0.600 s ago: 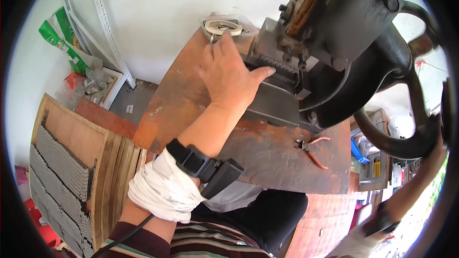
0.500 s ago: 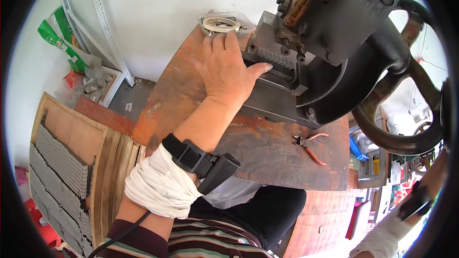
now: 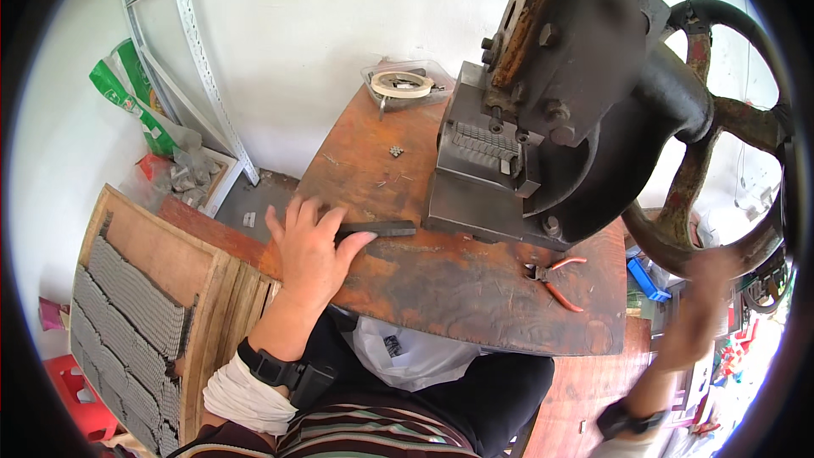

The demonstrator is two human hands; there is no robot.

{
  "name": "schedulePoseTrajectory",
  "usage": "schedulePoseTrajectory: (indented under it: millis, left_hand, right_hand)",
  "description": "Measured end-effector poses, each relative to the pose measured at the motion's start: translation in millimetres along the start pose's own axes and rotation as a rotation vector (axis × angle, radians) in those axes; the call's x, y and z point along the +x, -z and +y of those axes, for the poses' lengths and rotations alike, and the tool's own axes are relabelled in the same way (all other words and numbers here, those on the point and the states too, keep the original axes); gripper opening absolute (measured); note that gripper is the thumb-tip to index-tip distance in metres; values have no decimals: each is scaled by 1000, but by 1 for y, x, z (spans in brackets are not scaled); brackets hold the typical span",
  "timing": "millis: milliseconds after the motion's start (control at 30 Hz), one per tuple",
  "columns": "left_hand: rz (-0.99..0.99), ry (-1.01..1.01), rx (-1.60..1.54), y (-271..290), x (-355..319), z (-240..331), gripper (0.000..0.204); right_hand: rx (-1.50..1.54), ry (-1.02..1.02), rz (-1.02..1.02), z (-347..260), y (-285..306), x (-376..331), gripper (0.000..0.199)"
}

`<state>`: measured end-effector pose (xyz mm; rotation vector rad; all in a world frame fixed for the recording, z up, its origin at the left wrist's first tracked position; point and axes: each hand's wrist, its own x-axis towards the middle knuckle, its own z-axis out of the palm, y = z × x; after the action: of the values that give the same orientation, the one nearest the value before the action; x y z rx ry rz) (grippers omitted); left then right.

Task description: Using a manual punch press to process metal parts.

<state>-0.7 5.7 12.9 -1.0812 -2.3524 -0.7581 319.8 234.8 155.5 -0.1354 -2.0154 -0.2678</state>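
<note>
My left hand (image 3: pixel 307 259) is low over the left part of the wooden bench, thumb and fingers around one end of a dark metal bar (image 3: pixel 392 227). The bar lies along the bench top, just left of the press base. My right hand (image 3: pixel 705 297), smeared by motion, is at the lower rim of the press's handwheel (image 3: pixel 678 254); its fingers cannot be made out. In the hand press (image 3: pixel 585 59), rows of small grey metal pieces (image 3: pixel 485 142) sit on the die block (image 3: pixel 462 168) beneath the ram.
Red-handled pliers (image 3: pixel 555 282) lie at the bench's (image 3: pixel 475 297) right side. A clear tub (image 3: pixel 407 103) with a tape roll stands at the back, a small cluster of metal bits (image 3: pixel 396 152) nearer. At left leans a wooden tray (image 3: pixel 216 297) with rows of grey pieces.
My left hand has moved from the press die down and left, with the dark bar onto the bench. My right hand has come up to the wheel, which has turned; the metal rows now show uncovered.
</note>
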Motion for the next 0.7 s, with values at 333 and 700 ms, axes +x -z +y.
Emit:
schedulePoseTrajectory:
  millis: [333, 700]
  left_hand:
    - [-197, -184, -548, -67, 123, 70, 74]
    - [75, -214, -718, -48, 107, 81, 49]
  right_hand:
    - [37, -612, -223, -52, -75, -115, 22]
    - [-64, -498, 346, -32, -30, -114, 42]
